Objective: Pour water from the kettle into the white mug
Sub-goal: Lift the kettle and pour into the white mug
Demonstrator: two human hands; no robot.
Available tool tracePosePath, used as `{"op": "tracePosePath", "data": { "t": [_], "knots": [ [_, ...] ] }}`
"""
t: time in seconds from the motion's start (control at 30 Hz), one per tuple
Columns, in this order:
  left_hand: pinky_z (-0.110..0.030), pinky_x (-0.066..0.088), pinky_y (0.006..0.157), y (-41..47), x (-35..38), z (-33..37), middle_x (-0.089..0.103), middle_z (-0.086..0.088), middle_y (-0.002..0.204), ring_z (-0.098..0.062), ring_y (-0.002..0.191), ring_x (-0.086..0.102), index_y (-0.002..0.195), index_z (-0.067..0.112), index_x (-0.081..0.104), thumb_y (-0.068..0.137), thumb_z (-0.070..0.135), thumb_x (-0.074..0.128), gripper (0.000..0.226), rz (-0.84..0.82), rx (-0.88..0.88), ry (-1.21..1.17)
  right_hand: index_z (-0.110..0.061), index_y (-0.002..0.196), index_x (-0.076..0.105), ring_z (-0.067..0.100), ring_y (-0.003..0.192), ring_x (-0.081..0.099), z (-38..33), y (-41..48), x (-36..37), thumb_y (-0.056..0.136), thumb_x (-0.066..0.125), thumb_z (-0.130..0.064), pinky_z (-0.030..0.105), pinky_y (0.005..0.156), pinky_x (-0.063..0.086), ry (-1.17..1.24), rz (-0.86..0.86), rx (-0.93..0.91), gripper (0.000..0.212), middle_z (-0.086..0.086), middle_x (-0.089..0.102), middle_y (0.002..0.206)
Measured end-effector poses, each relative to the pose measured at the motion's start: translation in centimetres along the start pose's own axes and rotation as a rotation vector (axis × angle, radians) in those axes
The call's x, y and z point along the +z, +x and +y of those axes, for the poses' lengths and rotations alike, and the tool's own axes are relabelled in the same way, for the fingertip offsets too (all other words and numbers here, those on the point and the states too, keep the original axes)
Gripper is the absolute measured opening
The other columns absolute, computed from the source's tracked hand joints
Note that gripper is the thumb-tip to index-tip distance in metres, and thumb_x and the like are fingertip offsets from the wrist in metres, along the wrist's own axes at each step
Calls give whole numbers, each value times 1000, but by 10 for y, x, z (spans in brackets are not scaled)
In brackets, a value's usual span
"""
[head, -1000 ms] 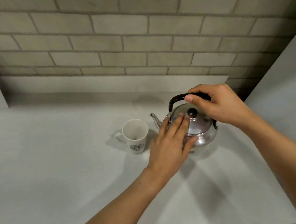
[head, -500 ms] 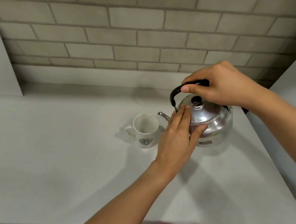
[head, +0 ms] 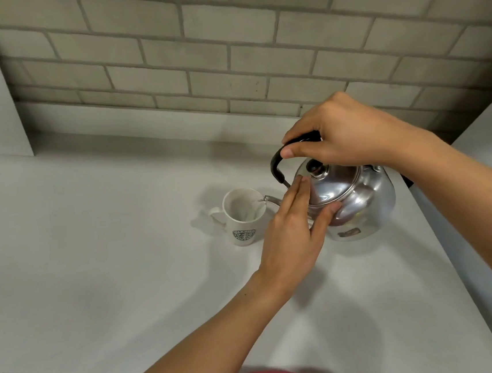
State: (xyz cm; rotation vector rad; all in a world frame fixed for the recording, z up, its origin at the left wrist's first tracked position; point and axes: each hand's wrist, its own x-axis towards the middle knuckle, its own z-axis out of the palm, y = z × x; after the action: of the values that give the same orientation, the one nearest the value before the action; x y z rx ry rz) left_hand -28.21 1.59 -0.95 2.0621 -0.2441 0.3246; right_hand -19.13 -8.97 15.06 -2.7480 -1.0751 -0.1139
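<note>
Hidden: left hand [head: 293, 236] is covering part of the kettle [head: 360, 205] spout.
Right hand [head: 342, 135]: clenching the black handle [head: 277, 165].
Left hand: lying flat, fingers [head: 301, 193] pressing the lid [head: 332, 187], grasping nothing.
White mug [head: 241, 216]: water is entering it, frame centre.

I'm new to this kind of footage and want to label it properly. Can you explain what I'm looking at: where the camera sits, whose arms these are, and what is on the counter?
There is no machine here. The camera is worn on a person's head and looks forward and down, so both arms reaching in from the bottom are that person's own. The right hand grips the black handle of a shiny metal kettle, tilting it. The left hand lies flat against the kettle's lid, its fingers steadying it. The spout reaches over the rim of a white mug with a green emblem, and a thin stream of water seems to be falling in. The mug stands on a pale counter in front of a brick wall.
</note>
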Motion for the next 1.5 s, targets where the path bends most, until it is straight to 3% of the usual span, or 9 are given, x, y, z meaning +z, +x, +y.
{"op": "tracePosePath", "data": {
  "t": [0.23,0.37,0.63,0.87,1.13,1.37,1.5],
  "knots": [
    [2,14,111,2,2,2,40,-2,165,-9,150,34,159,14,38,104,55,51,70,7,-30,-59,-29,108,84,18,76,71,-10,10,-7,96,68,-50,45,74,58,-39,-86,-5,29,1,82,83],
    [-13,28,117,1,5,3,42,0,162,-9,148,39,159,15,37,105,56,50,69,-2,-44,-83,-27,105,84,16,73,69,-13,14,-9,96,69,-49,44,71,58,-62,-114,-19,28,-2,81,82],
    [-27,34,120,3,6,8,40,3,163,-8,149,38,160,19,36,105,57,50,68,12,-48,-146,-28,106,83,13,74,68,-15,17,-15,96,68,-51,42,70,58,-97,-129,-17,30,-2,81,82],
    [-15,30,118,4,5,11,41,3,163,-5,148,37,160,20,36,104,57,51,69,28,-44,-158,-29,106,83,19,85,71,-20,18,-18,97,66,-51,44,76,58,-122,-152,-28,29,0,81,88],
    [-37,42,116,3,7,12,41,2,162,-9,147,41,160,19,36,105,57,48,68,35,-50,-187,-25,106,83,23,84,70,-24,19,-19,97,68,-51,44,76,59,-131,-158,-30,31,1,80,88],
    [-37,42,117,3,7,10,41,4,161,-6,147,40,159,21,37,104,58,47,67,65,-54,-196,-23,106,83,22,82,70,-26,21,-20,97,68,-49,44,72,59,-139,-145,-39,31,0,79,84],
    [-41,44,116,3,8,11,43,1,161,-10,147,42,159,19,38,104,58,48,68,66,-63,-218,-22,104,83,7,68,59,-28,22,-21,97,69,-48,40,68,57,-150,-141,-48,30,-2,76,78]
  ]
}}
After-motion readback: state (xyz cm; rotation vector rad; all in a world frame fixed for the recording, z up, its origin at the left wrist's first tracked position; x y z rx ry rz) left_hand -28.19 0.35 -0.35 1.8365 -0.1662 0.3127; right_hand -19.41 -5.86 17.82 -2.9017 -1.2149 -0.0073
